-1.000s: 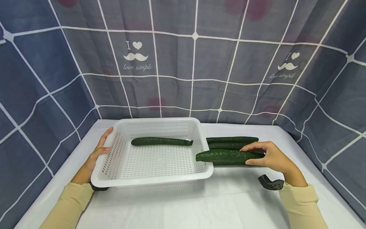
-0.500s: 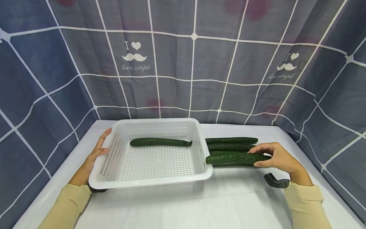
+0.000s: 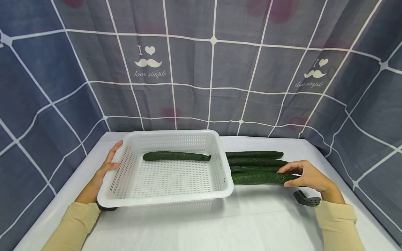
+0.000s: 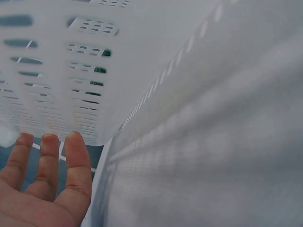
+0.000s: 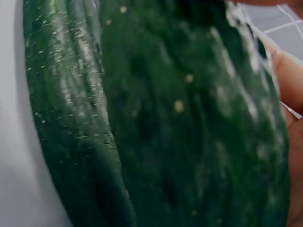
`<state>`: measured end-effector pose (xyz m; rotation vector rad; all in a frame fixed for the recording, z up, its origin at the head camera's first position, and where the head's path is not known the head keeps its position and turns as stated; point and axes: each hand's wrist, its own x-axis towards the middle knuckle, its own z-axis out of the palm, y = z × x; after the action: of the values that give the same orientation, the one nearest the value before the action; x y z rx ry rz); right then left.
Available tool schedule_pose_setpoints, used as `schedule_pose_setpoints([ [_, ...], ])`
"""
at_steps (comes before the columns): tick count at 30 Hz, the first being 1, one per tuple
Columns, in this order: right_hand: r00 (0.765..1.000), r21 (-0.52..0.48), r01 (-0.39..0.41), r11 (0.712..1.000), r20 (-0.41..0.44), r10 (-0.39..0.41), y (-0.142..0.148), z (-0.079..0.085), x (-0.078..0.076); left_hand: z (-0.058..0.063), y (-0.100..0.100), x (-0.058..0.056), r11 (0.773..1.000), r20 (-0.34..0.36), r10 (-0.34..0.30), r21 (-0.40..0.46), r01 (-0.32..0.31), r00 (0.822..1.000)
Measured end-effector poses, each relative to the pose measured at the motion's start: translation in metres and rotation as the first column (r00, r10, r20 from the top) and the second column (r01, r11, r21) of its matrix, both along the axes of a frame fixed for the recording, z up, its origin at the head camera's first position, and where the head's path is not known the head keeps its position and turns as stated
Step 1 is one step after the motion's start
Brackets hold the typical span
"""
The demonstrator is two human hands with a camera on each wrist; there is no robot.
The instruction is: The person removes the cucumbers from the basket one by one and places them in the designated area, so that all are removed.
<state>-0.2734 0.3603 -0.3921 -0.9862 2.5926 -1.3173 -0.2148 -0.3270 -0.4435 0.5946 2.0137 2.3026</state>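
Note:
In the head view, my left hand (image 3: 102, 172) rests against the left end of a white perforated basket (image 3: 164, 201), thumb at the rim. The left wrist view shows the fingers (image 4: 75, 158) nearly straight beside the slotted wall. One dark green cucumber (image 3: 176, 156) lies inside the basket toward the back. To the right of the basket, my right hand (image 3: 309, 176) grips the right end of the nearest cucumber (image 3: 260, 178), thumb in front and fingers behind. That cucumber fills most of the right wrist view, alongside another cucumber surface (image 5: 71, 104).
Beyond the held cucumber, several more cucumbers (image 3: 255, 161) lie side by side, their left ends hidden by the basket. White cloth (image 3: 204, 226) covers the table. Blue-grey checked curtains (image 3: 194, 69) rise at the back and both sides.
My right hand has moved right and toward the front with the cucumber, whose left end was over the basket's rim and now lies low beside it. My left hand stays at the basket.

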Motion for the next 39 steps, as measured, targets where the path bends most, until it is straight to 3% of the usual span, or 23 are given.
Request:
schedule_pose_setpoints([
  [6, 0.995, 0.009, -0.083, 0.997, 0.057, 0.082, -0.008, -0.01, -0.007, -0.002, -0.001, -0.001, 1.0, -0.039, -0.009, 0.011, 0.009, 0.999],
  [11, 0.991, 0.032, -0.092, 0.995, 0.104, 0.088, -0.016, -0.015, -0.009, -0.003, 0.001, -0.003, 1.0, -0.067, -0.012, 0.022, 0.014, 0.998],
  [20, 0.991, 0.059, -0.115, 0.992, 0.077, 0.111, -0.025, -0.018, -0.01, -0.002, 0.001, -0.002, 1.0, -0.047, -0.012, 0.0, 0.012, 0.999],
  [29, 0.997, 0.194, -0.067, 0.979, 0.054, 0.058, -0.038, -0.013, -0.007, -0.002, 0.001, -0.002, 1.0, -0.036, -0.006, -0.009, 0.005, 0.999],
  [34, 0.999, 0.297, -0.024, 0.955, 0.034, 0.015, -0.046, -0.011, -0.004, -0.001, 0.001, 0.0, 1.0, 0.012, 0.002, -0.009, -0.002, 1.0],
  [39, 1.0, 0.328, 0.014, 0.945, 0.002, -0.015, -0.05, -0.009, -0.001, -0.001, 0.001, 0.001, 1.0, 0.04, 0.016, -0.016, -0.015, 0.999],
])
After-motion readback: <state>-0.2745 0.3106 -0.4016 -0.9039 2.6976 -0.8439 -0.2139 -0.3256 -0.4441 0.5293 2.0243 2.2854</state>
